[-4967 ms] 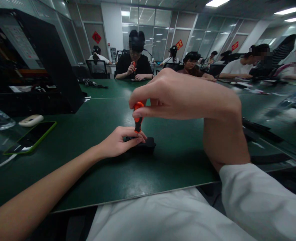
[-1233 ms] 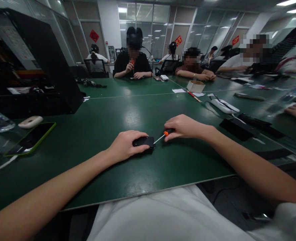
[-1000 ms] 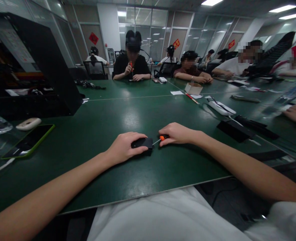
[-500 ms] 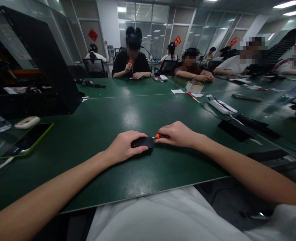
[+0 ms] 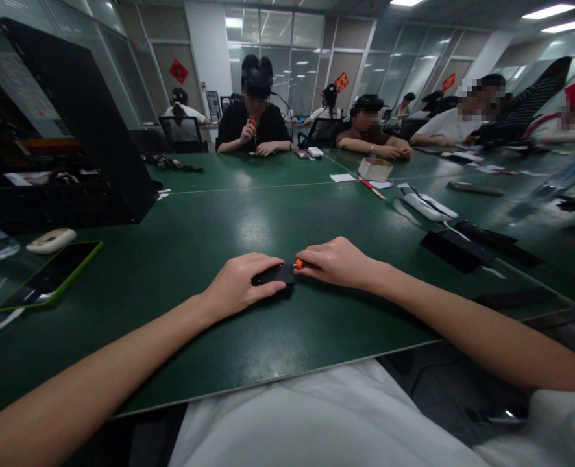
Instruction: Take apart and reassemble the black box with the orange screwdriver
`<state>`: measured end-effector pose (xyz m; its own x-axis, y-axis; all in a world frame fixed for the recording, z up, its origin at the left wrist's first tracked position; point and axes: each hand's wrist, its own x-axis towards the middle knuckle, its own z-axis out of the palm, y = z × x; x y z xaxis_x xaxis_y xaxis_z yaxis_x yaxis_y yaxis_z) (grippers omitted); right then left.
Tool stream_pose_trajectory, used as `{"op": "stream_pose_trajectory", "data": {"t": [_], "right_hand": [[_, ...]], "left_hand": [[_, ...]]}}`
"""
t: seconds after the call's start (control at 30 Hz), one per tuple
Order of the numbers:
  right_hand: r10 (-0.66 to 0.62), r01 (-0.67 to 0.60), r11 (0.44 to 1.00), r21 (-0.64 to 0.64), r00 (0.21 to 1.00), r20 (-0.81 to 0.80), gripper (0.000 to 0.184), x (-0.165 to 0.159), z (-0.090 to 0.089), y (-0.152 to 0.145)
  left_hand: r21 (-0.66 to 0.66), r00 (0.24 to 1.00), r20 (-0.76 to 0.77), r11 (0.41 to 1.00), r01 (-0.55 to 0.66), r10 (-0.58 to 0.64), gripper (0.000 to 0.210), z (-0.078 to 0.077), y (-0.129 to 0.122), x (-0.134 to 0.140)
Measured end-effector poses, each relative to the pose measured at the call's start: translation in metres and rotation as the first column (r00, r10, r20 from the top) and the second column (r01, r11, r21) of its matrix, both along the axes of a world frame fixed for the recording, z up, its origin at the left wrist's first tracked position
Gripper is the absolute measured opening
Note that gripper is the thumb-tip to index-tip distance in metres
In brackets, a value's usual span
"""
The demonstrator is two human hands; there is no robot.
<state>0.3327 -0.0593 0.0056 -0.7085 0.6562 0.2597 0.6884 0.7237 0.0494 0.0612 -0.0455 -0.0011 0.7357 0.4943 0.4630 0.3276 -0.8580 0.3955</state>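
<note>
1. My left hand (image 5: 239, 283) clamps the black box (image 5: 272, 275) from its left, thumb on the near side, fingers on the far side.
2. The box sits on the green table (image 5: 239, 350), between my hands.
3. My right hand (image 5: 339, 263) is wrapped around the screwdriver (image 5: 299, 264), which points left at the box's right end.
4. My hands are close but apart; I cannot tell whether the tip touches.

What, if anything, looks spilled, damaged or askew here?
Nothing stands out. The left hand steadies the black block on the table; the right hand holds the screwdriver at its end. No spill shows; any fine damage to the block would be too small to tell.
</note>
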Motion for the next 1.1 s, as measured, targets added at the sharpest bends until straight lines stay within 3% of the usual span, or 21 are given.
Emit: {"op": "stream_pose_trajectory", "data": {"t": [0.17,0.23,0.43,0.53,0.67,0.73,0.8,0.87,1.0,1.1], "right_hand": [[0.107,-0.136,0.974,-0.18,0.98,-0.166,0.037,-0.003,0.0003,0.0055],[0.141,-0.177,0.965,-0.193,0.972,-0.185,0.039,-0.0001,0.0032,0.0065],[0.113,-0.111,0.993,0.046,0.993,-0.045,0.043,0.0041,0.0074,0.0023],[0.101,-0.098,0.99,0.099,0.995,-0.026,0.045,-0.0001,0.003,0.0018],[0.143,-0.156,0.985,-0.073,0.978,-0.153,0.042,-0.0034,0.0002,0.0057],[0.166,-0.215,0.955,-0.204,0.958,-0.234,0.04,-0.003,0.0015,0.008],[0.174,-0.242,0.936,-0.256,0.95,-0.26,0.039,-0.0017,0.0033,0.0093],[0.171,-0.212,0.959,-0.188,0.962,-0.212,0.039,-0.0004,0.0041,0.0093],[0.097,-0.091,0.992,0.09,0.994,-0.054,0.044,0.0,0.0024,0.0073],[0.118,-0.112,0.986,0.127,0.992,-0.043,0.043,-0.0021,-0.0007,0.0074]], "left_hand": [[0.0,1.0,0.002,1.0,-0.012,0.012,0.041,0.0012,0.0006,-0.0004],[0.008,1.0,0.002,1.0,-0.012,0.012,0.041,0.0011,0.0008,-0.0005],[0.053,1.0,0.009,0.999,-0.004,0.003,0.043,-0.0021,0.0026,-0.0014],[0.042,1.0,0.014,0.999,0.001,-0.001,0.042,-0.0024,0.0032,-0.0014],[0.026,1.0,0.024,1.0,0.004,-0.004,0.043,-0.0013,0.0032,-0.001],[0.02,1.0,0.022,1.0,0.002,-0.002,0.042,-0.0005,0.003,-0.0009],[0.014,1.0,0.021,1.0,-0.001,0.0,0.041,0.0002,0.0027,-0.0009],[0.012,1.0,0.022,1.0,-0.003,0.003,0.04,0.0002,0.0025,-0.0008],[0.015,0.999,0.029,1.0,0.013,-0.013,0.042,-0.0013,0.0028,-0.0008],[0.023,0.999,0.04,0.999,0.029,-0.03,0.042,-0.0026,0.003,-0.001]]}}
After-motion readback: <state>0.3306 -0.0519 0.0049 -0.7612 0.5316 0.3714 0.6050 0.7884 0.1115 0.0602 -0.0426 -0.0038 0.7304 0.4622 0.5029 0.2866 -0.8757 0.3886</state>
